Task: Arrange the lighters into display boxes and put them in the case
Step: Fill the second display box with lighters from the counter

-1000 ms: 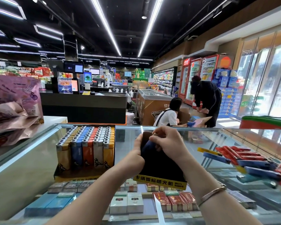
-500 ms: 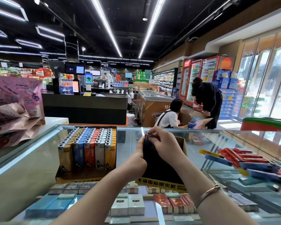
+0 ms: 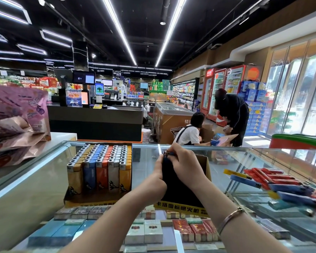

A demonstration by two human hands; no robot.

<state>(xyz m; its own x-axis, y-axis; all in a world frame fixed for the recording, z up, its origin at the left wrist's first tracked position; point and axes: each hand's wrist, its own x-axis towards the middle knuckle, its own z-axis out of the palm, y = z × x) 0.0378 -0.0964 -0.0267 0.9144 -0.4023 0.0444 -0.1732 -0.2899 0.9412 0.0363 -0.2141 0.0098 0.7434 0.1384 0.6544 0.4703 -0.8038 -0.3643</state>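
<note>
Shop interior, glass-topped bench point(image 3: 44, 172) over cigarette packs. Left: full display box point(image 3: 98, 172), lighters upright in colour rows, front facing shopper. Centre: left hand point(image 3: 158, 172) and right hand point(image 3: 185, 164) pinch one dark lighter point(image 3: 167, 153) over second box point(image 3: 204, 172), likely slotting it. Box interior hidden. Right: loose lighters point(image 3: 281, 181), blurred.

Full display box point(image 3: 98, 177) upright on glass case point(image 3: 44, 172), rows of tan, blue, orange, white and yellow lighters. Just right, second display box point(image 3: 204, 172), dark inside, yellow-fronted, one dark lighter point(image 3: 169, 153) at top. Loose red and blue lighters point(image 3: 281, 185) heaped far right.
</note>
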